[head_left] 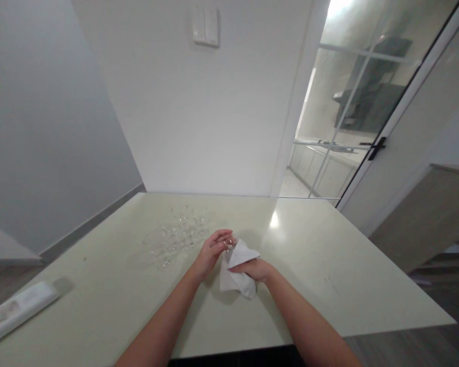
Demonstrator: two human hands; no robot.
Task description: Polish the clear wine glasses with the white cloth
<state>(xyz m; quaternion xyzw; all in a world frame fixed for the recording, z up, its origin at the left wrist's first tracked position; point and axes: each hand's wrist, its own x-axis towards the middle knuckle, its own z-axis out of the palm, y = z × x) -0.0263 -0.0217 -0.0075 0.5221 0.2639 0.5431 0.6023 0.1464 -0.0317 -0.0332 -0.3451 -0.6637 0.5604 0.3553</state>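
Observation:
My left hand (210, 253) is closed around a small clear glass (230, 241), seen only in part between the fingers. A white cloth (233, 279), perhaps a paper towel, is bunched in my right hand (252, 268) and pressed against the near side of that glass. Just left of my hands, a cluster of several clear glasses (176, 233) stands on the pale tabletop (313, 270). Their outlines are faint, so their exact shape is hard to make out.
At the table's left edge lies a white packet (17, 312). Behind the table rises a white wall with a light switch (205, 25). To the right is a glass-paned door with a black handle (375, 148), and beside it a shelf unit (424, 219).

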